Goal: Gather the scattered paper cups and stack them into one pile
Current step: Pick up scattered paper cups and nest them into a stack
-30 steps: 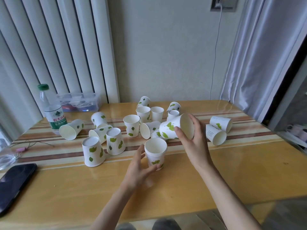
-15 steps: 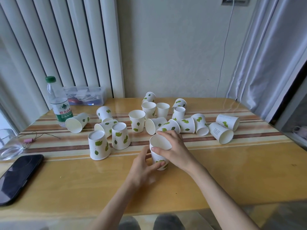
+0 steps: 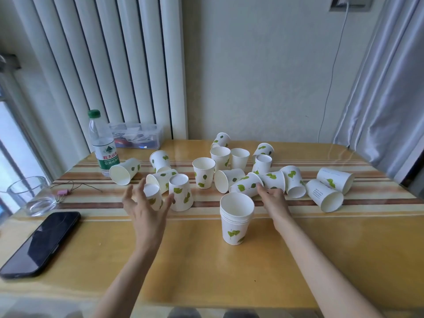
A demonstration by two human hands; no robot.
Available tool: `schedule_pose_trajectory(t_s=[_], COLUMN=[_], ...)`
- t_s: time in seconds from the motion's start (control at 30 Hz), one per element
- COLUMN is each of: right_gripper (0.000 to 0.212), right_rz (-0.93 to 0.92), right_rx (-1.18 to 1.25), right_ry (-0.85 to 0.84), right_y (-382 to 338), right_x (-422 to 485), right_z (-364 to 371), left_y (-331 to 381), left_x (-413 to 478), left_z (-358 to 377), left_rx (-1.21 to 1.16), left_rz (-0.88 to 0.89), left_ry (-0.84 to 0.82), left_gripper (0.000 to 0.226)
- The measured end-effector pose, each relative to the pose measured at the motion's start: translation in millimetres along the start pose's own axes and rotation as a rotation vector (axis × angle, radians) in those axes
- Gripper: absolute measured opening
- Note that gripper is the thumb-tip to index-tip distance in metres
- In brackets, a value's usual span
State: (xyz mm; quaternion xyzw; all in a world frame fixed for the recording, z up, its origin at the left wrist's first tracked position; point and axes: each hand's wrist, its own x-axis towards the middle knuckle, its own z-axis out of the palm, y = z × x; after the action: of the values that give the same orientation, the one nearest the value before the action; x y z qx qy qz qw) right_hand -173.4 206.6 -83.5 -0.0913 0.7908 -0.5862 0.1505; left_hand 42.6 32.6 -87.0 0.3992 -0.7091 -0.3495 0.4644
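An upright stack of white paper cups with green leaf prints (image 3: 235,220) stands near the middle of the wooden table (image 3: 321,244), with neither hand on it. My left hand (image 3: 145,208) is spread open around an upside-down cup (image 3: 153,196), beside another upside-down cup (image 3: 181,192). My right hand (image 3: 274,200) rests its fingertips on a cup lying on its side (image 3: 246,185) behind the stack. Several more cups stand or lie scattered across the striped band, among them two on their sides at the right (image 3: 324,198).
A water bottle (image 3: 102,144) and a clear plastic box (image 3: 137,136) stand at the back left. A glass (image 3: 32,195) and a black phone (image 3: 39,243) lie at the left edge. A thin wire (image 3: 75,187) runs over the stripes. Curtains hang on the right.
The cup my right hand carried now sits on the stack. Both hands have left the stack: the left moved left to an upside-down cup, the right reached back to a lying cup.
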Motion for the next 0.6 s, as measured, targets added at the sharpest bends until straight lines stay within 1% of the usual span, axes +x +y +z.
schedule_pose_trajectory(t_s=[0.03, 0.1, 0.17, 0.27, 0.33, 0.37, 0.47, 0.5, 0.53, 0.6], right_gripper=[0.064, 0.087, 0.096, 0.105, 0.103, 0.095, 0.059, 0.052, 0.053, 0.069], right_rz=[0.021, 0.075, 0.094, 0.109, 0.126, 0.129, 0.147, 0.145, 0.139, 0.126], right_rx=[0.008, -0.02, -0.103, -0.215, -0.145, -0.076, 0.122, 0.172, 0.183, 0.133], right_ry=[0.005, 0.03, 0.071, 0.142, 0.141, 0.126, 0.092, 0.094, 0.095, 0.064], right_y=[-1.4, -3.3, -4.6, -8.4, -10.4, -11.4, -12.3, -12.0, -11.9, -11.7], right_x=[5.2, 12.2, 17.8, 25.8, 31.7, 34.5, 37.7, 38.2, 38.8, 40.6], right_z=[5.5, 16.5, 26.3, 35.0, 39.1, 40.5, 37.0, 34.3, 31.6, 29.8], left_y=[-2.9, -10.4, -15.2, -17.9, -19.5, -20.2, -15.4, -10.6, -5.5, 4.2], left_x=[4.8, 10.7, 14.3, 20.5, 21.7, 21.3, 19.1, 18.3, 17.5, 13.5], left_z=[0.4, 2.2, 4.2, 6.0, 4.5, 3.2, -3.4, -5.8, -7.4, -10.2], left_rx=[0.005, 0.016, -0.006, -0.029, -0.011, -0.011, -0.08, -0.118, -0.152, -0.196], left_rz=[-0.057, -0.111, -0.147, -0.193, -0.18, -0.163, -0.094, -0.081, -0.075, -0.082], left_ry=[-0.026, -0.059, -0.079, -0.078, -0.091, -0.094, -0.083, -0.085, -0.09, -0.094], left_gripper=[0.078, 0.084, 0.088, 0.084, 0.082, 0.08, 0.07, 0.069, 0.069, 0.068])
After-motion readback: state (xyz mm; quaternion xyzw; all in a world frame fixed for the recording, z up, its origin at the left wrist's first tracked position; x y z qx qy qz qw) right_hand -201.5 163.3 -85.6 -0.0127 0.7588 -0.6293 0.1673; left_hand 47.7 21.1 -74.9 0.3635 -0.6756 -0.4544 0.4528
